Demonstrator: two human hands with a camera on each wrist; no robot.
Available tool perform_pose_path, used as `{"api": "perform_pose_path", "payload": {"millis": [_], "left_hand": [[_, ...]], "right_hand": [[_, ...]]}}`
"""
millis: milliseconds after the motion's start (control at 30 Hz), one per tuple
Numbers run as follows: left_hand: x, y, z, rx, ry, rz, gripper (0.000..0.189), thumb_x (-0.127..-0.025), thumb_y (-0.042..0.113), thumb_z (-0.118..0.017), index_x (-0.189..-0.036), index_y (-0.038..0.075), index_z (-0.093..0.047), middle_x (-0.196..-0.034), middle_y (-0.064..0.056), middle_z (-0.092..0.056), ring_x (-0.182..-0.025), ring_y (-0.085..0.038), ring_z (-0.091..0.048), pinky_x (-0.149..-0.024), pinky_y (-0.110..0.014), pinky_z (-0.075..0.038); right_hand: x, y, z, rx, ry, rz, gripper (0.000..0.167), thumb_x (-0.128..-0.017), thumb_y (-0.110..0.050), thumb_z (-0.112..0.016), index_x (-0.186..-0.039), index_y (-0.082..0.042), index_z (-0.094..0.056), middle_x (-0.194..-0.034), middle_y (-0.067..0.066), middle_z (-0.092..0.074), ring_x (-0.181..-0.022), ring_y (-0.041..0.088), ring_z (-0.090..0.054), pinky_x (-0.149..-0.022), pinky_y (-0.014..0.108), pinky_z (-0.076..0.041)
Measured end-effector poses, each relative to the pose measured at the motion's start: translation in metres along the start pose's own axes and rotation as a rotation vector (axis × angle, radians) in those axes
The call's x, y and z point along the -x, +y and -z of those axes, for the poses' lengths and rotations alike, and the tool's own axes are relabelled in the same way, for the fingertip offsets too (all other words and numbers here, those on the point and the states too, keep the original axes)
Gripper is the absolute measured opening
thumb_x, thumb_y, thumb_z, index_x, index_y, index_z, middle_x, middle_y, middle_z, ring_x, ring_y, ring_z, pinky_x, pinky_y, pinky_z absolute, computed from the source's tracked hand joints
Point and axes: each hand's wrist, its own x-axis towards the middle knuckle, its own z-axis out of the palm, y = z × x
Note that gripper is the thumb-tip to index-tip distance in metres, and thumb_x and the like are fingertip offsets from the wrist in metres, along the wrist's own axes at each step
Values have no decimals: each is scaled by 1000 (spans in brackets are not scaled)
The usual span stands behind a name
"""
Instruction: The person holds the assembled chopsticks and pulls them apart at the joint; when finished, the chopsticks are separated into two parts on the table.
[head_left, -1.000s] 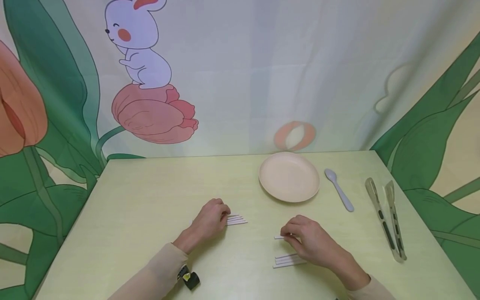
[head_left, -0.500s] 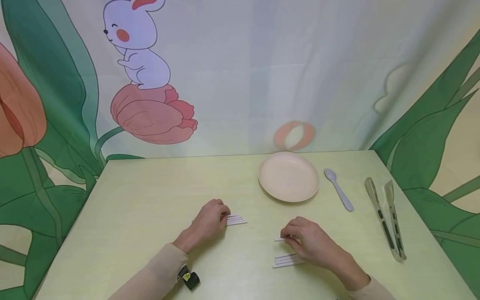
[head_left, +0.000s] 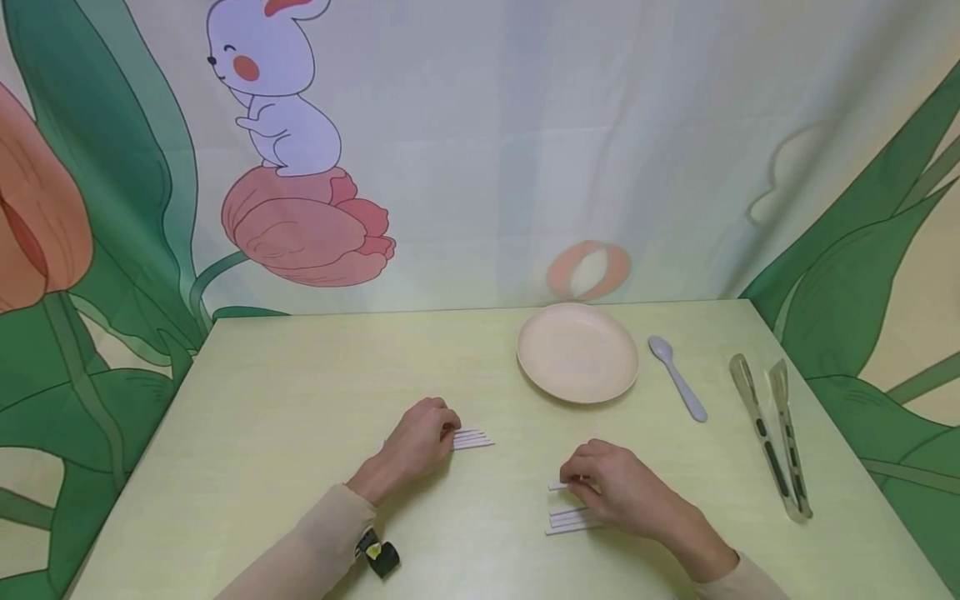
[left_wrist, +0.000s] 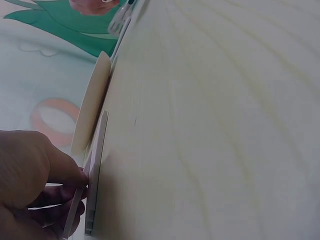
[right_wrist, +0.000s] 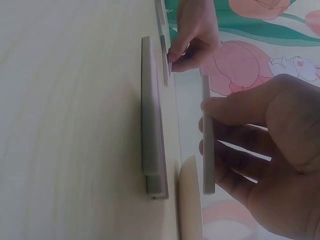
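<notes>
My left hand (head_left: 420, 435) is low over the left group of flat white sticks (head_left: 474, 439), which lie side by side and stick out past the fingers. In the left wrist view, its thumb and fingers pinch one white stick (left_wrist: 74, 214) standing at a slant beside the others. With thumb and fingertips, my right hand (head_left: 622, 490) pinches another white stick (right_wrist: 208, 150); the right wrist view shows it raised clear of the table. Just below that hand in the head view lies the right group of white sticks (head_left: 572, 522), partly covered by the palm.
A pale pink plate (head_left: 577, 354) stands at the back of the table. Right of it lie a lilac spoon (head_left: 678, 382) and a pair of tongs (head_left: 772, 442). A printed curtain (head_left: 465, 150) hangs behind the table's far edge.
The right hand has moved slightly toward the near side with its stick, closer to the right group of sticks. The left hand has stayed in place.
</notes>
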Motion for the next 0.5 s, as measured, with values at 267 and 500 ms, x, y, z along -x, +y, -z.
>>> {"api": "perform_pose_path", "payload": {"millis": [267,500], "left_hand": [[-1,2,3,7,-14,14,12,-82,2,-68,-90,5,-76,-83,-1,-64,-77,-12,-54,-72,-28,-48],[0,2,3,13,-36,16,12,-84,3,-66,-90,5,-76,-83,-1,-64,-76,-12,-54,-71,-28,-48]], "right_hand": [[0,-1,-2,-26,-48,-20,14,-78,-5,-76,-84,-17,-71,-83,-12,-66,-79,3,-57,-68,20,-50],[3,-1,-5,-55,-87,-32,13,-79,-6,-76,-84,-17,-71,-82,-12,-65,-76,1,-56,-67,19,-50]]}}
